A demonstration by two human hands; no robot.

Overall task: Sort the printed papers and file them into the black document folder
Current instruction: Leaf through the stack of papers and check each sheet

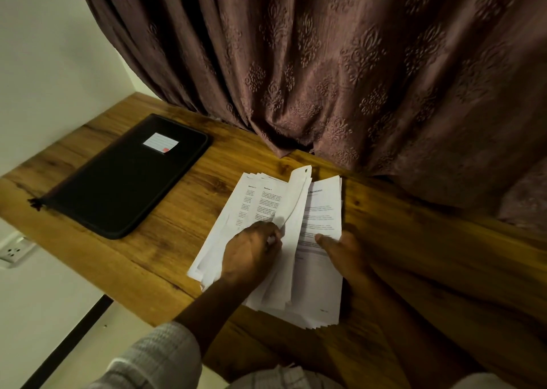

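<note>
Head view, printed papers: a loose, fanned pile on the table, its near-left corner close to the table's front edge, the sheets offset at both ends.
Lifted sheet: one page curls up out of the middle of the pile with its far corner in the air, parting a left share from a right share.
Left hand: the fingertips pinch the lifted sheet low down, and the palm lies over the left share.
Right hand: the thumb presses on top of the right share and the fingers seem curled under its edge, so it grips that bundle.
Black document folder: flat on the table to the left, well apart from the papers, closed as far as I can tell, white label facing up.
Risk, mixing: nothing is squared, so if either hand loosens, pages could slide across the divide and undo the sorting.
Risk, creasing: the curled sheet is held at one spot only, and a sideways pull against the pile could fold or tear it.
Risk, dropping: a sweep towards the body could push the near sheets off the table.
Risk, filing: both hands are full and the folder needs opening, so letting go of an unsquared bundle could let it spread.
Risk, misreading: the light is dim and the print small, so a heading could be mistaken.
</note>
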